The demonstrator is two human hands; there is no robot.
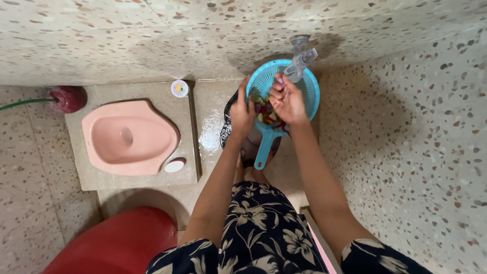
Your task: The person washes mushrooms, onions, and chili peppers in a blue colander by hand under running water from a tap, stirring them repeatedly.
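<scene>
The step in hand looks like rinsing: both hands work inside a round turquoise plastic strainer with a long handle (304, 86), which sits under a clear plastic tap (300, 60) fixed to the speckled terrazzo wall (152, 40). The left hand (242, 109) curls over the strainer's near-left rim, fingers closed on the edge as if steadying it, while the right hand (286, 99) reaches into the bowl with fingers bunched, pressed among the chopped mixed vegetables in green, red and pale pieces (266, 112); whether it pinches any single piece cannot be told. The strainer rests over a dark round vessel (228, 129) just below the left hand, its handle pointing back toward the person's floral-print dark garment (258, 228). Whether water runs from the tap is not clear, though the floor (210, 122) beside the left hand shines wet. Well to the left of the hands lie a pink ceramic squat pan (129, 137), a small white round container (179, 88), a pale oval soap-like piece (175, 165) and a dark red rounded vessel with a green hose (68, 98); a large red plastic tub (119, 243) stands near the left elbow. By my judgement, the next move calls for stirring the pieces gently, keeping the strainer level so nothing spills over the rim.
</scene>
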